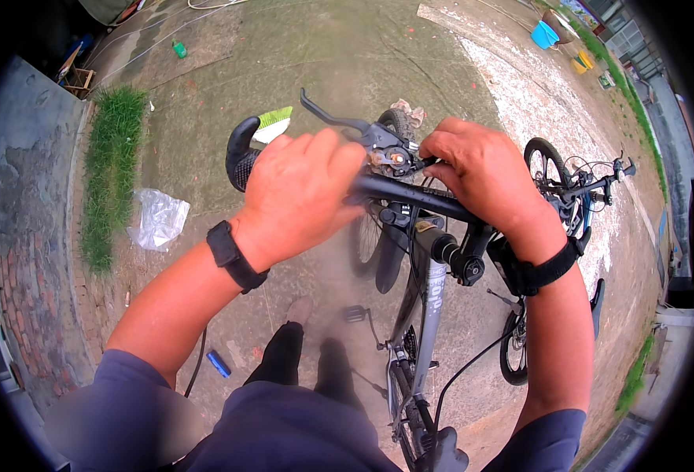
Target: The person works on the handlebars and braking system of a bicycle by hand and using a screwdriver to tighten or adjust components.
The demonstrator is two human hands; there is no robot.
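A grey bicycle (432,303) stands upright in front of me, its black handlebar (421,194) crossing under both hands. My left hand (296,189) is closed round the handlebar beside the brake lever (331,116); the textured grip (242,167) sticks out past its outer side. On the lever's body, a shifter unit (395,158) lies exposed between my hands, with an orange-brown spot at its middle. The fingertips of my right hand (476,167) pinch a short black cable (427,164) at the inner end of that unit. Its far end is hidden by the hand.
A second bicycle (571,189) stands to the right. A blue cylinder-like object (219,363) lies on the concrete at lower left. Clear plastic (160,220), a green-and-white brush head (274,123) and a green bottle (179,49) lie farther off. A brick wall (28,307) borders the left side.
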